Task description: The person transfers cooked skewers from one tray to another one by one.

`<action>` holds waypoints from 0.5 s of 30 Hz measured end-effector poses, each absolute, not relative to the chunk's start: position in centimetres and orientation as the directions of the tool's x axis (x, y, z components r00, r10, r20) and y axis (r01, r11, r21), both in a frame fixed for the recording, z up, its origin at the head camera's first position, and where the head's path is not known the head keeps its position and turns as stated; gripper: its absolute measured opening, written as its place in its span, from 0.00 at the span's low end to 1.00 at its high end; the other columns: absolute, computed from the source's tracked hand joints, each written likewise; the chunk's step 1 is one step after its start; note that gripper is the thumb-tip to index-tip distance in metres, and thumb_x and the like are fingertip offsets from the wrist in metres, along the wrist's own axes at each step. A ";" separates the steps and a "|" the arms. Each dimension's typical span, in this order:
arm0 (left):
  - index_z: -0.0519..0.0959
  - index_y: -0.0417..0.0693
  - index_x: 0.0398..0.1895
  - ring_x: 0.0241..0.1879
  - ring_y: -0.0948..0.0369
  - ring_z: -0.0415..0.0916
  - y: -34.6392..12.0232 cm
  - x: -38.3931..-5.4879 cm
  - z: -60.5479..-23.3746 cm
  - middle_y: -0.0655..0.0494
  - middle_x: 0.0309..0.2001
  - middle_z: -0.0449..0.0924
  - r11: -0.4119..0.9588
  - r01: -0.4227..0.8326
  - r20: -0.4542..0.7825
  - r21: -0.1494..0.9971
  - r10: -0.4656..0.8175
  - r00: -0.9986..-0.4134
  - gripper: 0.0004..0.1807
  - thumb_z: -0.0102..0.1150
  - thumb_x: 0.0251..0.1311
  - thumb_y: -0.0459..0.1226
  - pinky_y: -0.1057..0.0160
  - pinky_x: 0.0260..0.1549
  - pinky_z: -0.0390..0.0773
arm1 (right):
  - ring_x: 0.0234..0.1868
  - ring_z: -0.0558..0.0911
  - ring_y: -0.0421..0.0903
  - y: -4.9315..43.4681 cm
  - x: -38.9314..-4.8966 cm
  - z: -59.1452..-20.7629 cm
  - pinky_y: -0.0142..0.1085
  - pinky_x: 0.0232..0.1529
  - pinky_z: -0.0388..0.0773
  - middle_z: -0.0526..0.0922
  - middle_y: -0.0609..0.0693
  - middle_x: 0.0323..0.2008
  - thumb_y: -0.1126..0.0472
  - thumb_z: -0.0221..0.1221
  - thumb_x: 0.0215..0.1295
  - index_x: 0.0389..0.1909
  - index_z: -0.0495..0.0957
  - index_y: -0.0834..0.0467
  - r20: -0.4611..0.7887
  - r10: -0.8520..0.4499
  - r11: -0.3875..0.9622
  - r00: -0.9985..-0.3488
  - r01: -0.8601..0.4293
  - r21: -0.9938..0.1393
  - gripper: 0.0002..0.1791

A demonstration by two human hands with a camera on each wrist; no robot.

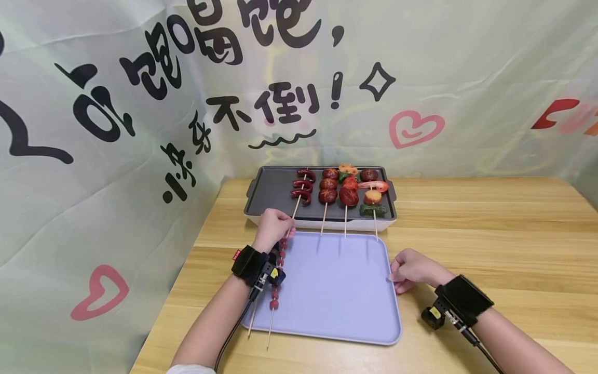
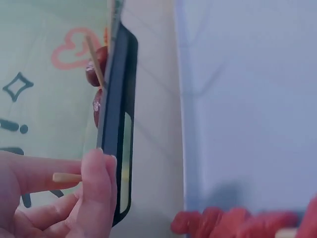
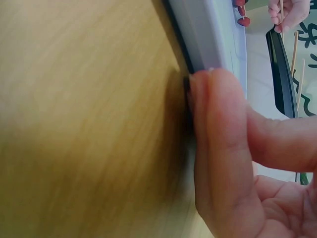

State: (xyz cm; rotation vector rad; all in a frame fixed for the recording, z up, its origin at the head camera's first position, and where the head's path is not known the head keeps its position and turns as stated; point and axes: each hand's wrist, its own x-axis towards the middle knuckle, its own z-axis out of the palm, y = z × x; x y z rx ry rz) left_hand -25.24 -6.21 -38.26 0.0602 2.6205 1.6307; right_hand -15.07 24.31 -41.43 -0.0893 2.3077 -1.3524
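pinching the bare lower end of its stick, the left hand (image 1: 274, 228) is grasping the skewer of dark red curls (image 1: 302, 194), probably because that part is free of food. just ahead of its fingers, the curls are sitting on or barely above the grill pan (image 1: 274, 191); i cannot tell which. to this hand's right, the mushroom skewer (image 1: 328, 196), the red-lump skewer (image 1: 349, 196) and the prawn skewer (image 1: 373, 197) are jutting their sticks past the pan's near edge, seemingly for easy picking up. beneath the left wrist, a skewer of small red pieces (image 1: 274, 304) and another stick (image 1: 252, 319) are lying along the left side of the lavender tray (image 1: 336, 291). well to the right, the right hand (image 1: 417, 270) is gripping the tray's right rim between thumb and fingers, as if steadying it on the table (image 1: 490, 223).
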 end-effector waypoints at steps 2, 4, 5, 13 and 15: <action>0.78 0.31 0.24 0.16 0.62 0.76 -6.2 -25.3 -38.3 0.47 0.18 0.78 0.348 -0.052 -0.080 0.936 0.068 -0.994 0.05 0.56 0.50 0.28 0.64 0.21 0.81 | 0.18 0.77 0.43 24.3 -15.1 -41.5 0.37 0.24 0.81 0.73 0.50 0.14 0.74 0.55 0.50 0.20 0.70 0.67 -0.356 -0.279 0.515 -0.892 0.174 -0.839 0.04; 0.78 0.30 0.25 0.16 0.62 0.76 -6.2 -25.4 -38.3 0.47 0.18 0.78 0.286 -0.097 -0.123 0.953 0.073 -0.990 0.05 0.55 0.51 0.27 0.64 0.22 0.81 | 0.18 0.77 0.43 24.3 -15.0 -41.5 0.37 0.24 0.81 0.73 0.51 0.14 0.74 0.55 0.50 0.20 0.70 0.67 -0.358 -0.275 0.515 -0.892 0.178 -0.838 0.05; 0.77 0.29 0.26 0.17 0.62 0.76 -6.3 -25.4 -38.3 0.47 0.18 0.78 0.259 -0.117 -0.141 0.959 0.076 -0.987 0.05 0.55 0.52 0.27 0.64 0.22 0.82 | 0.18 0.77 0.43 24.3 -15.0 -41.5 0.37 0.24 0.81 0.73 0.51 0.14 0.74 0.55 0.50 0.20 0.70 0.67 -0.359 -0.275 0.516 -0.892 0.179 -0.838 0.05; 0.77 0.29 0.32 0.19 0.63 0.77 -6.6 -25.7 -38.3 0.50 0.19 0.78 0.215 -0.188 -0.218 0.958 0.125 -0.968 0.07 0.55 0.54 0.29 0.69 0.22 0.80 | 0.18 0.77 0.44 24.4 -15.1 -41.6 0.37 0.24 0.81 0.74 0.51 0.14 0.74 0.55 0.50 0.20 0.70 0.68 -0.364 -0.270 0.514 -0.892 0.185 -0.837 0.05; 0.77 0.29 0.33 0.19 0.64 0.77 -6.6 -25.7 -38.3 0.50 0.20 0.78 0.217 -0.194 -0.226 0.957 0.135 -0.965 0.08 0.55 0.55 0.29 0.71 0.20 0.78 | 0.18 0.77 0.44 24.4 -15.2 -41.6 0.36 0.24 0.81 0.74 0.51 0.14 0.74 0.55 0.50 0.20 0.70 0.68 -0.365 -0.268 0.516 -0.892 0.187 -0.836 0.05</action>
